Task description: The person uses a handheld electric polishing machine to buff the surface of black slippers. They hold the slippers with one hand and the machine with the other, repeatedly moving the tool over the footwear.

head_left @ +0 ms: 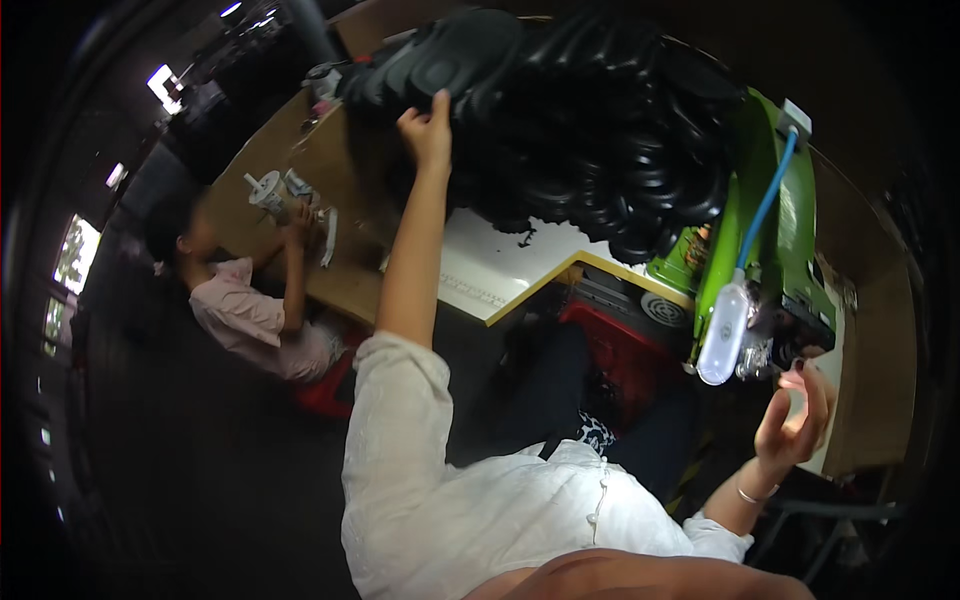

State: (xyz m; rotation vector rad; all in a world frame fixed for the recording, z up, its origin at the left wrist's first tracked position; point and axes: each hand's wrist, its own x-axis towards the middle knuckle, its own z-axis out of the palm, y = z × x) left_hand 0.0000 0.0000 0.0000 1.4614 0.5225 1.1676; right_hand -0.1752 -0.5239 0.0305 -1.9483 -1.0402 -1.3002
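A large heap of glossy black shoe soles (620,120) covers the far part of the worktable. My left hand (430,135) reaches up to the left end of this heap, its thumb and fingers apart, in front of a sole (455,55) lying on top. My right hand (800,415) is bent at the end of a green sewing machine (795,200), its fingertips drawn together. Whatever is between them is too small to make out. A lit white lamp (725,335) on a blue cord hangs beside the machine's head.
Another person (250,300) sits at the left by a brown board surface (350,250), hands near a white cup with a straw (268,190). The white tabletop (490,250) has a yellow cut-out edge. Below it are a red stool (625,350) and a speaker-like grille (662,308).
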